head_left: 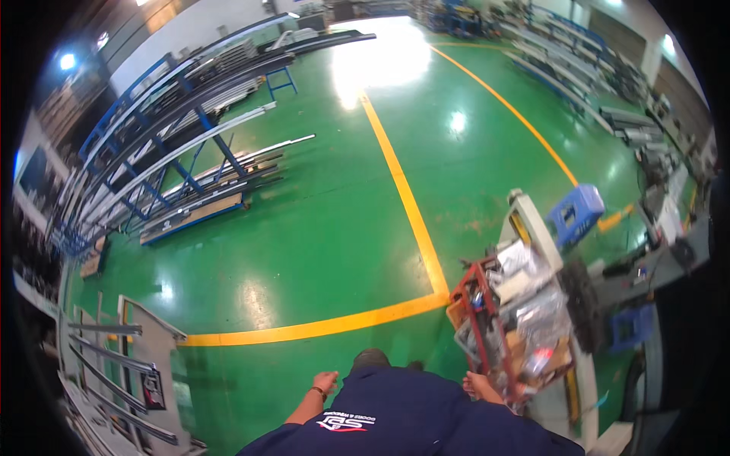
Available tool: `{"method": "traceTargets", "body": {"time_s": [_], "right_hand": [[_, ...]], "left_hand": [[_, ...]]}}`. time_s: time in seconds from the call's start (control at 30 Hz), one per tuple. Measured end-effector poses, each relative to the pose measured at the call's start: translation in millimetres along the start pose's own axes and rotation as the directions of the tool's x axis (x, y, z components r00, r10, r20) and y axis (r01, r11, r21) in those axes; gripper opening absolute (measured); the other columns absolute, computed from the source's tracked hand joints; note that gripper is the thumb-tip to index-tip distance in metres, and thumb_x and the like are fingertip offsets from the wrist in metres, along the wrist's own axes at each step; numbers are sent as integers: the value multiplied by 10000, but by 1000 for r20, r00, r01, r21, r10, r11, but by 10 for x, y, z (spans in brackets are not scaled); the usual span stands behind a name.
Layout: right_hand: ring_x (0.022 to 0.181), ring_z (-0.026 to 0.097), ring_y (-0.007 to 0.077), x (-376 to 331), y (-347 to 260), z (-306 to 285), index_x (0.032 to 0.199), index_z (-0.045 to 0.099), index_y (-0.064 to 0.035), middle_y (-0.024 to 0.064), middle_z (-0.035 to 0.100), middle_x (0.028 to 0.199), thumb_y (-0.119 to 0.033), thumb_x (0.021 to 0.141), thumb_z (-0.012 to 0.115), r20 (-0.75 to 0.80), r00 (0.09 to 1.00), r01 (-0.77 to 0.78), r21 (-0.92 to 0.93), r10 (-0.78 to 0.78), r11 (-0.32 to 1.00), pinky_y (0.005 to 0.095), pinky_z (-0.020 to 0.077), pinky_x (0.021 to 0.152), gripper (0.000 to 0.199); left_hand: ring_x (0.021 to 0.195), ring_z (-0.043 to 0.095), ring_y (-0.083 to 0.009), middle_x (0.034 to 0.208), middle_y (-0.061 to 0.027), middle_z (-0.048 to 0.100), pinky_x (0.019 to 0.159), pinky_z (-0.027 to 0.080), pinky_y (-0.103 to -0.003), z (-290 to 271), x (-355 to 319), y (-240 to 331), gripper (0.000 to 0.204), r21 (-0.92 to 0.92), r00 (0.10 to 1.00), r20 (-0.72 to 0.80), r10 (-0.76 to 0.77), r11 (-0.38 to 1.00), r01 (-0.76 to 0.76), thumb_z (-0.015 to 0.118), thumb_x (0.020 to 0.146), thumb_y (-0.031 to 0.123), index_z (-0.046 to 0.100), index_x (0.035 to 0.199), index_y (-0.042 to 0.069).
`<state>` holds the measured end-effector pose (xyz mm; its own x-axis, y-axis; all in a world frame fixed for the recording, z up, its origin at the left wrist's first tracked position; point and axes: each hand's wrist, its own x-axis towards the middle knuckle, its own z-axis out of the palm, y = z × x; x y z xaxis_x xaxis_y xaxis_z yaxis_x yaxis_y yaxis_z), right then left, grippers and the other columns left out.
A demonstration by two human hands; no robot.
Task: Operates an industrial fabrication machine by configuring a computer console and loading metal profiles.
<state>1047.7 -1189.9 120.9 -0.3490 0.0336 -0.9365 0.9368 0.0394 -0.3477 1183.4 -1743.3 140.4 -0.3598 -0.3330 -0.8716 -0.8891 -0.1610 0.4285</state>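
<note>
Beside my dark blue shirt (403, 414), my left hand (325, 382) hangs over the green floor, its fingers loosely curled and nothing visible in them. A dark band circles that wrist. My right hand (479, 385) is also curled, with nothing seen in it. It is nearest to a red metal cart (476, 275) loaded with tools and parts; whether it touches the cart I cannot tell. Clear plastic bags (541, 323) and papers (515, 258) lie on the cluttered surface by the cart.
Blue racks (205, 121) with long metal profiles stand at the left. A smaller profile rack (144, 365) is at the near left. A blue plastic stool (576, 214) sits to the right. Yellow lines (399, 178) cross the green floor (319, 220). More profiles (563, 72) line the far right.
</note>
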Motion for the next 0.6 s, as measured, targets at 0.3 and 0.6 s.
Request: {"method": "traceTargets", "body": {"time_s": [0.3,0.6], "right_hand": [[435,496,195,1086,-4380,1333,801,575,-87,26,494,567,-430,1034,568,124,873,485,-101,-472,869,379,491,442,416],[512,578,205,2263,-5302,1487,873,630,-49,49,572,622,-305,1031,548,161,900,436,-281,-405,855,392,495,466,312]], "left_hand": [[853,713,-217,1073,-102,742,712,551,-356,573,777,1707,461,-173,986,-130,103,977,-125,747,914,355,694,1232,26],[886,720,-276,1136,-150,718,734,553,-520,264,1869,3298,539,166,991,-52,122,980,-112,689,942,399,599,1364,76]]}}
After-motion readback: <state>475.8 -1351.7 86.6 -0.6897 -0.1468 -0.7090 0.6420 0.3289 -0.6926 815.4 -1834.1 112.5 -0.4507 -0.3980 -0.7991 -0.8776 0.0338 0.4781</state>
